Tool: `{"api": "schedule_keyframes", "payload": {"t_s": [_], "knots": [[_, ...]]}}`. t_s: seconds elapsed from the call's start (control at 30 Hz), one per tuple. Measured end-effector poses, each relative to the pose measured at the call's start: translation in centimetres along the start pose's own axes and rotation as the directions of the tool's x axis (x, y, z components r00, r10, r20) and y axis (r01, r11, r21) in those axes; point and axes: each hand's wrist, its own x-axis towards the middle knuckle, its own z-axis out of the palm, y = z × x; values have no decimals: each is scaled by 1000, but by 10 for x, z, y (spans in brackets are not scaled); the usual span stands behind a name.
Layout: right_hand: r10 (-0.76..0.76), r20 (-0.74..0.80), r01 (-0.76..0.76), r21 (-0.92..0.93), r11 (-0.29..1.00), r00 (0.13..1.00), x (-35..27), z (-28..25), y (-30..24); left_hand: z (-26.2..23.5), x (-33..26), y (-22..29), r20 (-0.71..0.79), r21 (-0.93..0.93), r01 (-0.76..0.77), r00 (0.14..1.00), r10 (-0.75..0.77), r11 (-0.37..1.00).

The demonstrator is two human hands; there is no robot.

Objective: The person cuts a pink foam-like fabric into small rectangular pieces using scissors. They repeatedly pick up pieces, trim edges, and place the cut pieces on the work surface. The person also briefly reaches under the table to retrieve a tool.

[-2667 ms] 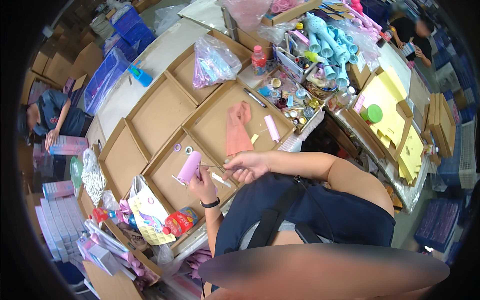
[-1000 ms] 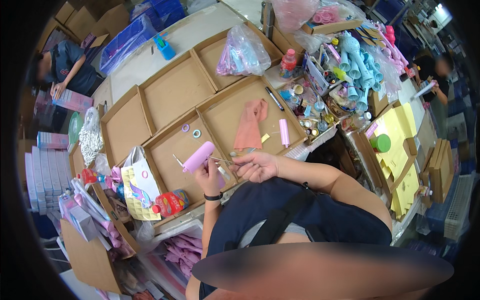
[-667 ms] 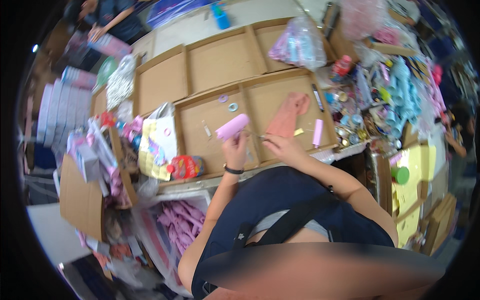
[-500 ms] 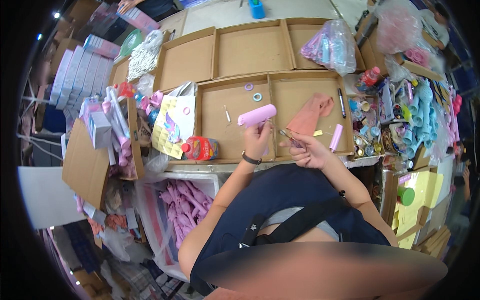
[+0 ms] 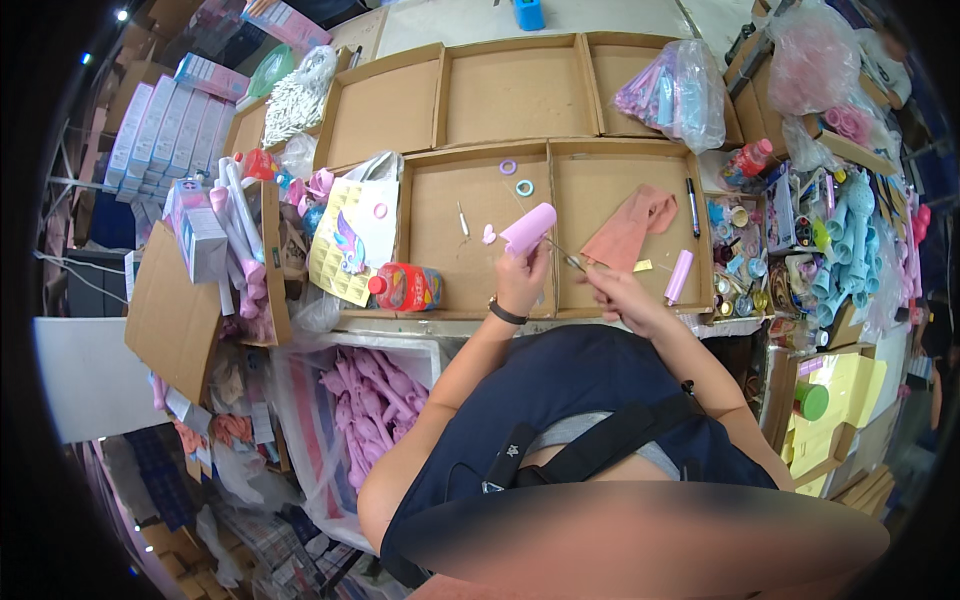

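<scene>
My left hand (image 5: 521, 280) grips a pink-lilac plastic toy part (image 5: 528, 229), a wide tube shaped like a toy hair dryer's body, above the cardboard tray. My right hand (image 5: 622, 293) is closed on a slim metal tool (image 5: 567, 256), whose thin tip reaches the toy part by my left fingers. The tool's exact kind is unclear and its handle is mostly inside my hand. A small pink piece (image 5: 489, 234) lies beside the tube's far-left end. Right of my hands are an orange cloth (image 5: 628, 228) and a pink cylinder (image 5: 679, 277).
Dividers split the cardboard tray (image 5: 548, 190). It holds a purple ring (image 5: 508, 167), a teal ring (image 5: 525, 187), a white-handled blade-like tool (image 5: 463, 219) and a black marker (image 5: 693, 207). A red-capped bottle (image 5: 407, 288) stands left; crowded jars (image 5: 735, 265) sit right.
The toy part has tilted, and the small pink piece now shows apart from its end. The tool's tip has moved up against the part. The view has shifted slightly.
</scene>
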Motion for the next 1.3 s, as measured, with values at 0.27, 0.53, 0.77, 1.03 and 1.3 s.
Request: {"api": "schedule_keyframes", "payload": {"t_s": [0.27, 0.53, 0.77, 1.03, 1.3], "knots": [[-238, 47, 240, -22, 971, 970, -5, -5, 5, -3, 3, 15, -52, 48, -148, 987, 150, 988], [-367, -160, 283, -390, 877, 917, -7, 10, -6, -4, 2, 13, -46, 42, -66, 997, 68, 997], [282, 350, -416, 407, 813, 893, -5, -15, -20, -2, -3, 4, 17, -165, 76, 997, -74, 983], [-498, -1, 336, -737, 587, 867, 10, 6, 13, 6, -11, -21, 33, -132, 311, 951, -309, 941], [466, 456, -637, 365, 679, 758, 16, -17, 5, 9, -22, -31, 44, -77, 246, 969, -243, 966]]}}
